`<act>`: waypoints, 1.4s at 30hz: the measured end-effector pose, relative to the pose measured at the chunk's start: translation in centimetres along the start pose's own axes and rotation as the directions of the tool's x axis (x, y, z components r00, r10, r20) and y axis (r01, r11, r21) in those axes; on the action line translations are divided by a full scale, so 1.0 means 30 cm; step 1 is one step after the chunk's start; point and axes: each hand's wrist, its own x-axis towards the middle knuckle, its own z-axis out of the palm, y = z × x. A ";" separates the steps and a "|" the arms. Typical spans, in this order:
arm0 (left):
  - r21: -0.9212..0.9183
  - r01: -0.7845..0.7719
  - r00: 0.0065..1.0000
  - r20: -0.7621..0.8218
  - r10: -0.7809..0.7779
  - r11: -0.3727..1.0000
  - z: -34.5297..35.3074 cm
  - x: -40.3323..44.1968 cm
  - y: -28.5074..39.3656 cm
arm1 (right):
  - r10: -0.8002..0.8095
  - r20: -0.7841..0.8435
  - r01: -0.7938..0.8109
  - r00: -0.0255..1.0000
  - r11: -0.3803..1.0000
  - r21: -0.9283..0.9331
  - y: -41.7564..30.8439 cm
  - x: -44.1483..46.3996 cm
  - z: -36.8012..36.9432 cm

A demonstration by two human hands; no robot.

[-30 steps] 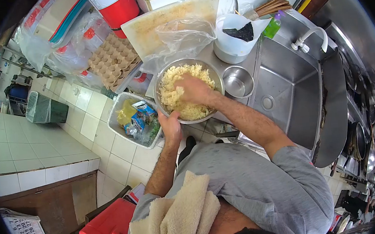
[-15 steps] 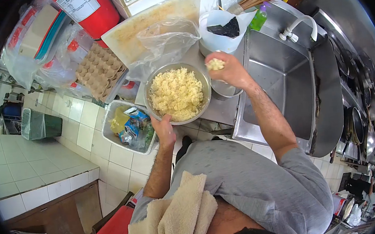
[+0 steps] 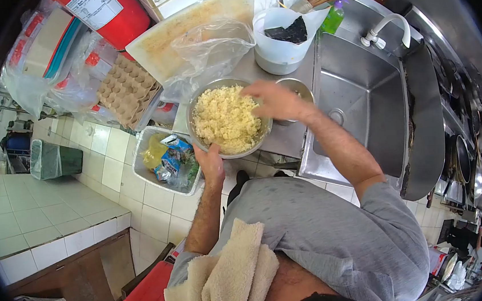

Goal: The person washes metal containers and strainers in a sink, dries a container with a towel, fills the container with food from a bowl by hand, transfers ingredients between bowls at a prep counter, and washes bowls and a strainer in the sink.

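Note:
A round metal bowl (image 3: 192,133) is heaped with pale yellow, crumbly food (image 3: 225,119); I cannot tell its exact kind. My left hand (image 3: 210,163) grips the bowl's near-left rim, thumb on the edge. Over the bowl's right rim reaches my right hand (image 3: 278,99), its fingers stretched apart above the food and no handful visible in them. Partly hidden behind that hand, a smaller metal pot (image 3: 302,85) stands just right of the bowl.
Beyond the bowl lie a clear plastic bag (image 3: 209,47) and a cutting board (image 3: 157,46). A white tub (image 3: 273,56) stands behind the pot. The sink (image 3: 356,94) is on the right. Below left sits a bin (image 3: 178,186) with wrappers.
My right hand has moved left from above the small pot to the bowl. The clump of yellow food it held no longer shows in it. My left hand stays on the rim.

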 end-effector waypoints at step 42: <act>-0.107 0.095 0.994 0.063 -0.089 0.990 -0.006 0.011 -0.069 | 0.339 -0.303 -0.364 0.891 0.931 -0.029 0.230 -0.132 0.016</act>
